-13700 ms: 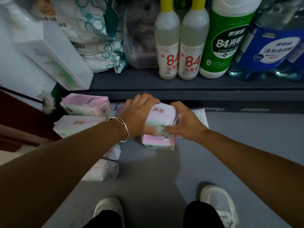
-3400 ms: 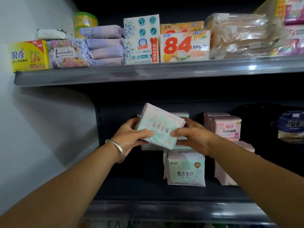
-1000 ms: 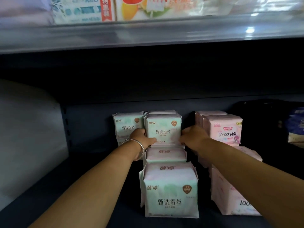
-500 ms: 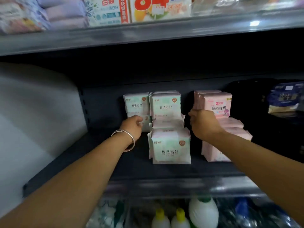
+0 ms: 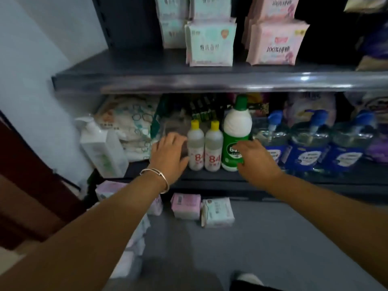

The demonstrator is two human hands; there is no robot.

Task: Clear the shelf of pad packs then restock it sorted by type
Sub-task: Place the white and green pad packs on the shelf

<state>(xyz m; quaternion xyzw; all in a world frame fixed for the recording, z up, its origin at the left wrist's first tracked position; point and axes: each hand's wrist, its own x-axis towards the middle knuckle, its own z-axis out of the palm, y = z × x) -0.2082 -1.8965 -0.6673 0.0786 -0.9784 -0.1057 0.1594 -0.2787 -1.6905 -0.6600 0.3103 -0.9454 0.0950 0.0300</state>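
Moved: both hands are down off the shelf (image 5: pixel 210 80), view tilted to the floor (image 5: pixel 273 238).
Left hand (image 5: pixel 169 156): empty, fingers loose.
Right hand (image 5: pixel 257 159): empty, fingers relaxed.
Done: green packs (image 5: pixel 211 46) and pink packs (image 5: pixel 277 46) shelved apart.
Left: packs on floor (image 5: pixel 201 207) (more under the arm).

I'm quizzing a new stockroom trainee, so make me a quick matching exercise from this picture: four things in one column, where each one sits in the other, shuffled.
Things:
1. mint green pad pack
2. pink pad pack
3. yellow-capped bottles
4. barcode pad pack

Places:
A. on the floor
B. upper shelf, right stack
C. lower shelf, between the hands
D. upper shelf, left of the pink stack

Pairs: 1-D, 2-B, 3-C, 4-A
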